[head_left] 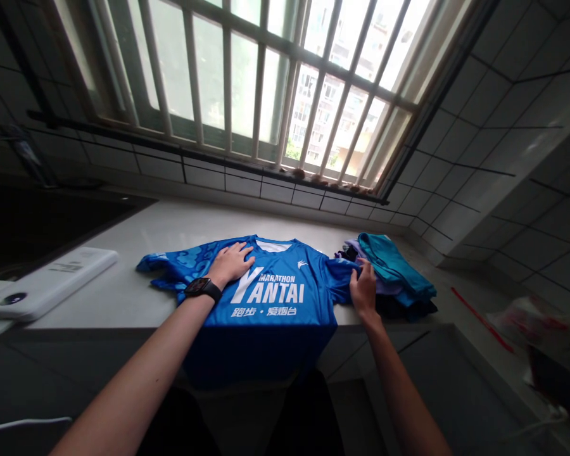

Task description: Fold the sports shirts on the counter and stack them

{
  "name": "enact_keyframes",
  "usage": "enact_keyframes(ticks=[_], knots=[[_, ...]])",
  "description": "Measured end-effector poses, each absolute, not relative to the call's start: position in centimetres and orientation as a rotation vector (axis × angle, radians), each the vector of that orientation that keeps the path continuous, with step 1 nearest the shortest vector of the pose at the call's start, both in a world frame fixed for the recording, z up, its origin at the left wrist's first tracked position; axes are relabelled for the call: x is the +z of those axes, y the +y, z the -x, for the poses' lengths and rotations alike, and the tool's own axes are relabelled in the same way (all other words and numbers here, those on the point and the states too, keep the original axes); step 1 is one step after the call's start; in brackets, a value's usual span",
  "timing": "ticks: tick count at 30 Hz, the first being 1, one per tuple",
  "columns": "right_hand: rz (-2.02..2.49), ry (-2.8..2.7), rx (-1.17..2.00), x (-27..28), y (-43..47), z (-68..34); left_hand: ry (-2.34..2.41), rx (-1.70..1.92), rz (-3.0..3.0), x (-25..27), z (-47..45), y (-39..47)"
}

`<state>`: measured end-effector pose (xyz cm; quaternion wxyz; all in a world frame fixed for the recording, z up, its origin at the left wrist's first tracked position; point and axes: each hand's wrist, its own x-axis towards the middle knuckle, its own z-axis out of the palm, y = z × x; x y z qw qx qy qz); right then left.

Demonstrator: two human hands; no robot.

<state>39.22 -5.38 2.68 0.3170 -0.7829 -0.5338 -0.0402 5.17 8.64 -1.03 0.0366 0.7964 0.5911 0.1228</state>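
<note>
A blue T-shirt [285,310] with white "MARATHON YANTAI" lettering lies front side up on the white counter [137,297]. Its lower part hangs over the counter's front edge. My left hand [232,263] rests flat on the chest beside the collar, fingers stretched out, a black watch [203,288] on that wrist. At the other side, my right hand [363,286] is at the sleeve on the right, its fingers bent around the fabric's edge. Whether those fingers pinch the cloth is partly hidden. The sleeve on the left lies rumpled.
A pile of folded clothes [399,266], teal on top, stands right beside my right hand. On the left lies a white power bank [71,278] with a cable. Behind the counter is a barred window [266,82]. A red strip [482,320] lies at the right.
</note>
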Motion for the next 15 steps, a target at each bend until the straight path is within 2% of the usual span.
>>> enact_keyframes(ticks=[2,7,12,15], knots=[[2.027,-1.3,-0.138,2.7,-5.4,-39.3,1.81,0.367,-2.444,-0.9,-5.2,8.6],[1.923,-1.283,0.205,2.3,-5.0,-40.1,1.812,0.353,-2.442,-0.9,-5.2,8.6],[2.03,-1.407,0.224,1.4,-4.9,-40.7,1.8,0.373,-2.444,-0.9,-5.2,8.6],[1.832,-1.551,0.193,0.3,-5.1,-40.7,1.804,0.358,-2.443,-0.8,-5.2,8.5]])
